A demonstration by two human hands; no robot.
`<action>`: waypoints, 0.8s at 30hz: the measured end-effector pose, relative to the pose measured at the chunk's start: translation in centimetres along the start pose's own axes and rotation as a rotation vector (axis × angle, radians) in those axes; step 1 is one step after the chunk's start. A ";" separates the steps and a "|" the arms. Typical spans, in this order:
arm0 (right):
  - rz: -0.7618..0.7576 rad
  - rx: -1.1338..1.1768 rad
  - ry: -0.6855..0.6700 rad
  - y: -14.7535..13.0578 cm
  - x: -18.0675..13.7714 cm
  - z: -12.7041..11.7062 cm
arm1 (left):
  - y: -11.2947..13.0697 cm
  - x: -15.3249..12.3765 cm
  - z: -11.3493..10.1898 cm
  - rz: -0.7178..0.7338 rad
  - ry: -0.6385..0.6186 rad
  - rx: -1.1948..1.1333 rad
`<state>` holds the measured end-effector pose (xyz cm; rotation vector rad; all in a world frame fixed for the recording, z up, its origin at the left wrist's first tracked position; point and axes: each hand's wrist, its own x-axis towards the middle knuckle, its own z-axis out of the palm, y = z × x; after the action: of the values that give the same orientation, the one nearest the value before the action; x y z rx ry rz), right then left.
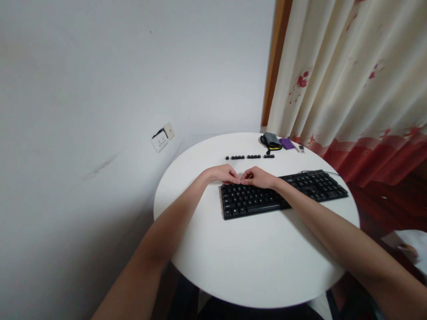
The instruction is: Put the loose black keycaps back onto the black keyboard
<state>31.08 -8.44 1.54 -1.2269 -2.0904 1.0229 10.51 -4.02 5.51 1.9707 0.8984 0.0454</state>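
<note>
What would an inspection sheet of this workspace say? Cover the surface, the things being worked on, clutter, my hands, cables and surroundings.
Surface: white rounded table.
Job's things: black keyboard lying flat; beyond it, small black key-like pieces in a row, one single and three groups.
Clutter: grey folded item and purple item near the far edge; small objects beside them, too small to identify.
Hands: left hand and right hand meet at the fingertips over the keyboard's far left part; anything pinched is hidden.
Cables: thin dark cable by the keyboard's far right.
Surroundings: pale wall, wall socket, patterned curtain.
</note>
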 end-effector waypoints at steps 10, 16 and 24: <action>0.050 -0.026 -0.004 0.0 0.2 0.0 | -0.4 0.3 -0.1 -0.109 0.027 -0.082; 0.051 0.005 -0.029 0.5 0.4 0.1 | -0.4 0.7 0.0 -0.129 0.038 -0.089; 0.031 0.020 -0.030 0.8 0.4 0.0 | -1.5 1.2 0.1 -0.093 0.067 -0.090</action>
<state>31.25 -7.88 0.90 -1.2447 -2.0849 1.0791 10.60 -2.95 3.91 1.8510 1.0139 0.0974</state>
